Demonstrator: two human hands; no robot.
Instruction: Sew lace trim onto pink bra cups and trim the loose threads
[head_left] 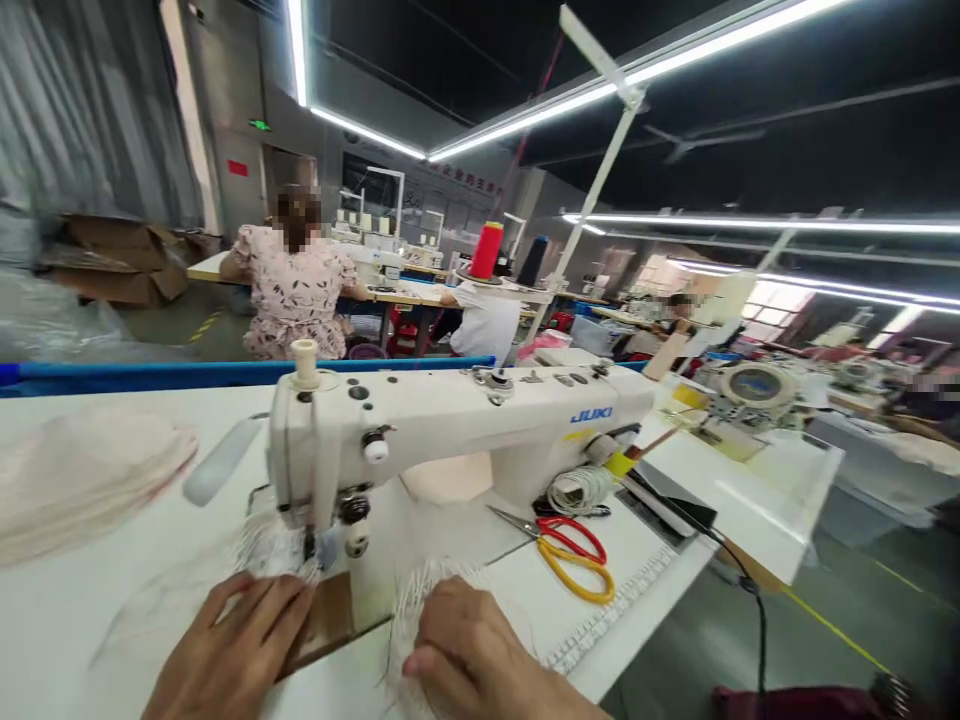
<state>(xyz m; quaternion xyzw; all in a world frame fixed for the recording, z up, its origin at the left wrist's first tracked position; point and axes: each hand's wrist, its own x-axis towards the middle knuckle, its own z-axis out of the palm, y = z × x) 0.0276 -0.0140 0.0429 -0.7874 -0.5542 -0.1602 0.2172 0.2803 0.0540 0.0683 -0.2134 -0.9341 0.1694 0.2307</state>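
Observation:
A white JUKI sewing machine (450, 420) stands across the table before me. My left hand (240, 640) lies with outstretched fingers just in front of the needle area. Its fingertips touch a white fringed piece (270, 545) under the presser foot, and sheer pale fabric spreads to the left. To the right of the needle, my right hand (476, 640) is closed on a bunch of white fringe trim (420, 600), with the fingers curled and strands showing beyond them. Scissors (574, 560) with red and yellow handles lie beyond my right hand, blades slightly apart.
Stacked pale fabric pieces (90, 480) lie at the left, beside a translucent flat tool (223, 462). Coiled white cord (577, 490) rests near the machine's right end. A ruler tape (615, 610) runs along the table edge. A person (300, 280) sits at a table ahead.

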